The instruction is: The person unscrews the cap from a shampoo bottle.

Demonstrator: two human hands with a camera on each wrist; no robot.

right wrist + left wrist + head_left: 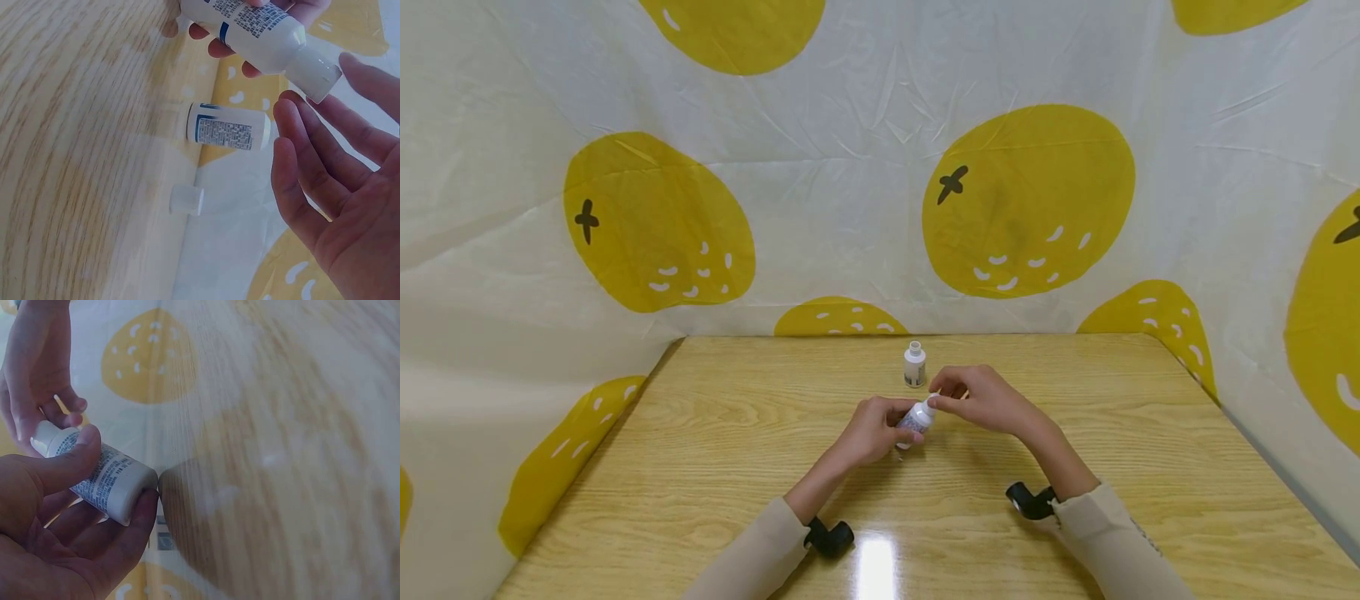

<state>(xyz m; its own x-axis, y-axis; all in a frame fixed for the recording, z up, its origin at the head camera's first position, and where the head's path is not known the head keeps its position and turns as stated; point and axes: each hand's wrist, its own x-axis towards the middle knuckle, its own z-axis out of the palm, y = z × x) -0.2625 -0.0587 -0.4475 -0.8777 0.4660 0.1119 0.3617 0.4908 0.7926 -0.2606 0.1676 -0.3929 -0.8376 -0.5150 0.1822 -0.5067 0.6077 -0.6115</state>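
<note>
My left hand (pixel 871 429) grips a small white bottle (pixel 112 475) with printed text, its thumb across the label and its fingers under the body. The bottle is tilted, its capped end up and toward my right hand (pixel 988 402). That hand pinches the white cap (pixel 312 72) between thumb and forefinger, while its other fingers are loosely bent. Behind the hands, a second white bottle (pixel 914 367) stands upright on the table with its neck uncapped. A loose white cap (pixel 187 199) lies on the table near it in the right wrist view.
The wooden table (pixel 715 467) reaches back to a white curtain (pixel 842 225) printed with yellow fruit, which also hangs along both sides. Each wrist wears a black camera mount, the left one (pixel 830 539) and the right one (pixel 1032 500) both close above the tabletop.
</note>
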